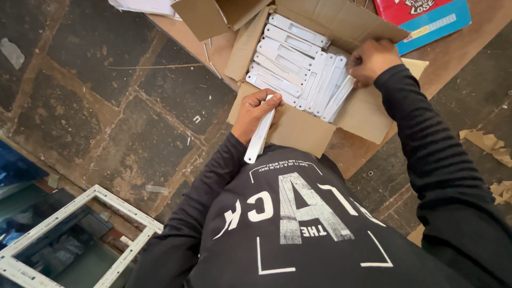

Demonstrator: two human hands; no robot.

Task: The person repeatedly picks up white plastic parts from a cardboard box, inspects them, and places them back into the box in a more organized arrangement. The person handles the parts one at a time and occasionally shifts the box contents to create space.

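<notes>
hands: left hand (255, 113) grips white strip (261, 133); right hand (369, 60) in cardboard box (298, 130) w/ strips.

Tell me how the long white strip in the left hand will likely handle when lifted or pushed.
The white strip looks stiff: it juts straight past the left hand without sagging. Probably light, since the fingers carry it by one end. Flat and narrow like the ones stacked in the cardboard box, it should slide, not roll; its smooth face may be slippery.

My left hand (255, 109) grips one long, flat white plastic strip (260, 137), angled downward over the box edge. My right hand (372, 60) touches identical strips (298, 66) stacked inside the open brown cardboard box (298, 130).
</notes>
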